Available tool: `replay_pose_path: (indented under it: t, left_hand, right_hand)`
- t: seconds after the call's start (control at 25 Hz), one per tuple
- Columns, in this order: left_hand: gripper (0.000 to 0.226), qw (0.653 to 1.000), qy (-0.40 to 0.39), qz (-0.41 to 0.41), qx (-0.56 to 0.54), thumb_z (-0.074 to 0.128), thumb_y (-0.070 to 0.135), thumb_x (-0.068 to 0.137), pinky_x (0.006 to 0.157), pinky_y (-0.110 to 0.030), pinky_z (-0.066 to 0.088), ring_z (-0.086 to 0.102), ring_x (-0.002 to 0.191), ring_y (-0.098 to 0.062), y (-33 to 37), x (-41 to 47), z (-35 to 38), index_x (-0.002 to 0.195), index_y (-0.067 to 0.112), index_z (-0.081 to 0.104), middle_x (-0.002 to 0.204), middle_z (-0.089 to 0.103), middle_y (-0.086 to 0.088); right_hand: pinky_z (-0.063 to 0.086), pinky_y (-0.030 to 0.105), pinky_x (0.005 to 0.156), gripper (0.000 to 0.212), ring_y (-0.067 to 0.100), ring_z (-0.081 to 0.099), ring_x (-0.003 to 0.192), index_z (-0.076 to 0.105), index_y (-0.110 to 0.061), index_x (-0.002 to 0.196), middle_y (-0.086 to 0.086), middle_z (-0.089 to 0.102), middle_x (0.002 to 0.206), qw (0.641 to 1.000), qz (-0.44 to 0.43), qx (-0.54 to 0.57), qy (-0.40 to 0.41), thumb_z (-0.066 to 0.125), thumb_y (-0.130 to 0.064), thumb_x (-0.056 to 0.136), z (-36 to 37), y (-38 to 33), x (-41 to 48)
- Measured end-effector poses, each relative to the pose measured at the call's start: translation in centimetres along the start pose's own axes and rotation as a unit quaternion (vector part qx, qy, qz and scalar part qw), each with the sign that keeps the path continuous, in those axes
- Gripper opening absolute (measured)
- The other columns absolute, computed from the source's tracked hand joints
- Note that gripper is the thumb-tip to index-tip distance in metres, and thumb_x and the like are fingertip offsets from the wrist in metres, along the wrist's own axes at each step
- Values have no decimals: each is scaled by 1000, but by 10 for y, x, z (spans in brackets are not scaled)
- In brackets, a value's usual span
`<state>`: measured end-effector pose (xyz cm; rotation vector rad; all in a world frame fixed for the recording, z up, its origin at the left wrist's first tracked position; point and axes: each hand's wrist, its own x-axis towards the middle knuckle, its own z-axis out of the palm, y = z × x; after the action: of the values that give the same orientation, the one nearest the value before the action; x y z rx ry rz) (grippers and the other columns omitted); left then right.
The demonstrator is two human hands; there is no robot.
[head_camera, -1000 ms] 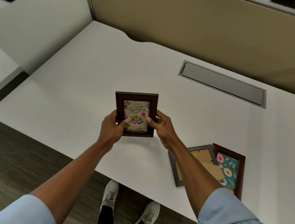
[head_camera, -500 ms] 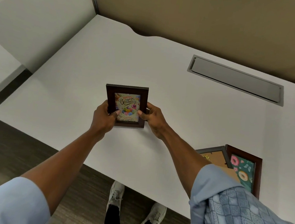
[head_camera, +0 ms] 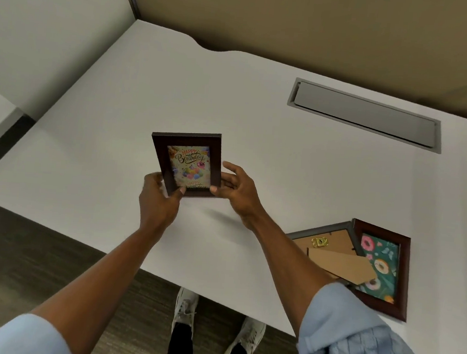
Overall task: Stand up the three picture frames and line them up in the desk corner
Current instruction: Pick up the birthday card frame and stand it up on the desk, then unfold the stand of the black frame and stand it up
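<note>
Head camera looks steeply down, close over the desk [head_camera: 261, 108].

birthday frame [head_camera: 189, 164] left of two frames [head_camera: 360, 261]

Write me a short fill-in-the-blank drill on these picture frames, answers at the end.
1. The frame held in both hands shows a Happy ____ card.
2. The grey frame on the desk lies face ____.
3. The grey frame partly overlaps the frame with the ____ picture.
4. The left hand grips the held frame at its lower ____ corner.

Missing words: Birthday; down; doughnut; left
</note>
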<state>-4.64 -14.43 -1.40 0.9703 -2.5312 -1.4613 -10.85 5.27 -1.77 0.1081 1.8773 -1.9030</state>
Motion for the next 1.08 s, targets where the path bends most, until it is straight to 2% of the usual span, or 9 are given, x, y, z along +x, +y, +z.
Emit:
replay_pose_path:
  t: [0.08,0.2,0.36,0.44,0.52,0.68,0.76,0.88,1.08]
  left_hand:
    - [56,997,72,-15,20,83,15,93,104,-51,56,64,125,-34,-5,-29,11,139,5,53,140,61,-15]
    - [40,993,103,-57,-1,80,11,94,96,-42,53,66,115,-34,-3,-77,39,127,7,58,127,63,-13]
    - [28,999,1,-48,-25,75,10,97,94,-36,51,65,109,-27,10,-124,87,122,11,62,119,66,-6]
    - [29,998,-68,-5,-15,75,10,97,90,-34,51,66,105,-26,21,-140,111,123,12,60,116,67,-5]
    - [32,992,-122,30,2,77,12,97,85,-28,50,66,101,-23,33,-150,132,124,13,60,115,67,-2]
    - [32,978,-182,87,52,77,7,95,89,-33,55,66,104,-22,46,-157,160,123,11,62,115,68,-3]
    - [30,974,-199,90,65,74,2,94,89,-34,56,68,103,-23,49,-155,168,121,9,63,112,70,-5]
    - [30,973,-201,87,72,73,3,93,87,-32,54,69,102,-24,53,-154,173,122,6,65,109,71,-7]
    - [25,973,-213,60,65,78,14,96,91,-39,59,69,102,-25,57,-149,172,117,9,68,109,72,-7]
  right_hand:
    - [56,34,107,79,22,66,127,50,-16,154,11,67,141,997,-21,-49,63,88,-8,86,-17,7,-25]
    - [56,17,89,63,10,68,115,59,-19,143,1,70,131,978,-52,-82,185,86,-6,88,-45,21,-76]
    - [60,31,85,47,12,68,107,68,-23,123,-5,70,114,928,-81,-110,346,78,6,87,-88,45,-147]
    - [61,33,89,50,18,65,112,68,-20,122,0,66,120,901,-96,-192,377,79,10,83,-109,58,-181]
    - [55,23,98,60,25,59,128,67,-19,128,5,62,136,865,-121,-326,362,83,8,77,-127,74,-208]
    - [39,56,122,80,41,40,154,58,-25,151,18,46,165,785,-145,-545,255,79,-6,76,-162,103,-236]
    - [34,62,124,83,43,33,158,56,-29,153,21,41,169,757,-153,-602,204,80,-8,77,-176,110,-234]
    - [29,62,127,88,45,29,161,54,-32,154,25,36,171,717,-188,-657,139,80,-2,75,-192,111,-222]
    - [43,65,118,97,51,37,155,42,-28,160,32,39,166,663,-232,-709,67,82,0,77,-216,108,-212]
